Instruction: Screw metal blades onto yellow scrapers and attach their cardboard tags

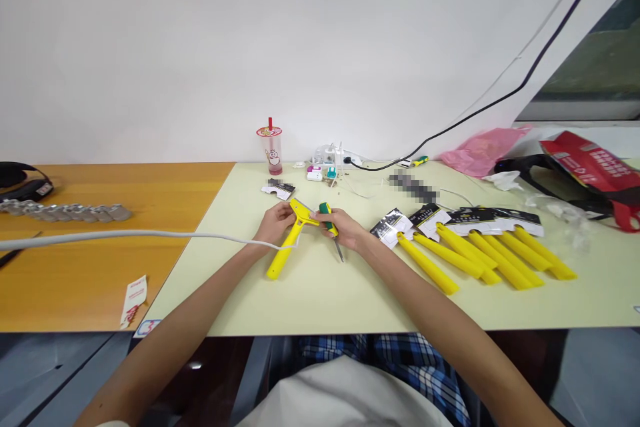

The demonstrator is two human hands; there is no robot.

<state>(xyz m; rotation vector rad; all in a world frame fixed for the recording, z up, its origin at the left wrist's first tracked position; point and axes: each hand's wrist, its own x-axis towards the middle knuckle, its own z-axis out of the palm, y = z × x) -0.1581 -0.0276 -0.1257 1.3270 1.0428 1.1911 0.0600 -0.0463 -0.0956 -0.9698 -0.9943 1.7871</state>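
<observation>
A yellow scraper (285,255) is held over the table between my two hands, its long handle slanting down toward me and its wide head at the top. My left hand (276,221) is closed on the left end of the head. At the other end of the head, my right hand (345,227) touches it with the fingertips. That same hand also grips a screwdriver (327,219) with a green and yellow handle, whose metal shaft points down toward the tabletop. A grey cable crosses in front of the scraper's handle.
Several yellow scrapers (505,260) with black and white cards lie at the right. Behind stand a lidded cup (273,150) and a power strip (333,156). A loose card (279,189) lies beyond my left hand. Far right are a pink bag (483,150) and a red package (595,170).
</observation>
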